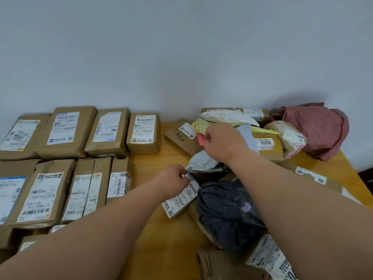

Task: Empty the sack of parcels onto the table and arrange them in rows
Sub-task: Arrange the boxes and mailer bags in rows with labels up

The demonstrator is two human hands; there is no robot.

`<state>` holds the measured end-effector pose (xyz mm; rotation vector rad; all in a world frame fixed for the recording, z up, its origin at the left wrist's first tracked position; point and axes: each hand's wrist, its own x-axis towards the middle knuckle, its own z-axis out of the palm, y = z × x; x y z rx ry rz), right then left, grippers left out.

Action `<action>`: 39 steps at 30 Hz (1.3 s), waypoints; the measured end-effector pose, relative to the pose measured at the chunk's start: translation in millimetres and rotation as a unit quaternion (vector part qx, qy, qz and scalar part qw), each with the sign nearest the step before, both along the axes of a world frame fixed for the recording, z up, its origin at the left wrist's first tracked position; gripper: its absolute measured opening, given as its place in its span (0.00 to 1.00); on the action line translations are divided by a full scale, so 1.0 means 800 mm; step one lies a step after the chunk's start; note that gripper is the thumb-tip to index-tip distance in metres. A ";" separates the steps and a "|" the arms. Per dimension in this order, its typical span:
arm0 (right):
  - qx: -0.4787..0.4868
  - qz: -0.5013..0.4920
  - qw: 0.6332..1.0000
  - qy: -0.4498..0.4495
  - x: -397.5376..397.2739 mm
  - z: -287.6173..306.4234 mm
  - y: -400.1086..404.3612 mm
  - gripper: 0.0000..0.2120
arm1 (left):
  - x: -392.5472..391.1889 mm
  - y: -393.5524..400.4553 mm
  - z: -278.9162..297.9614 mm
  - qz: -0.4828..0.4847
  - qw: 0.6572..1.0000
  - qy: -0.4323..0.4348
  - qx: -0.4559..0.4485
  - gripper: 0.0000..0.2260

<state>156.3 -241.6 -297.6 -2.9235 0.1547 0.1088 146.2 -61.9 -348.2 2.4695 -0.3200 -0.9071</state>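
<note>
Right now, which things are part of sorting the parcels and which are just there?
Part of the job:
left hand, pinching the grey mailer bag
right hand, gripping in the unsorted pile
rowed brown parcels
red sack
wooden table

Just there:
white wall

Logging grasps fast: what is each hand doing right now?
Left hand: pinches the corner of the grey mailer bag.
Right hand: fingers curled, gripping the pink parcel.
</note>
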 end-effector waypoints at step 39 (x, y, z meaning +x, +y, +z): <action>0.044 -0.101 0.988 0.110 -0.144 0.026 -0.142 0.45 | -0.175 -0.136 0.121 -0.246 0.967 0.035 0.059 0.40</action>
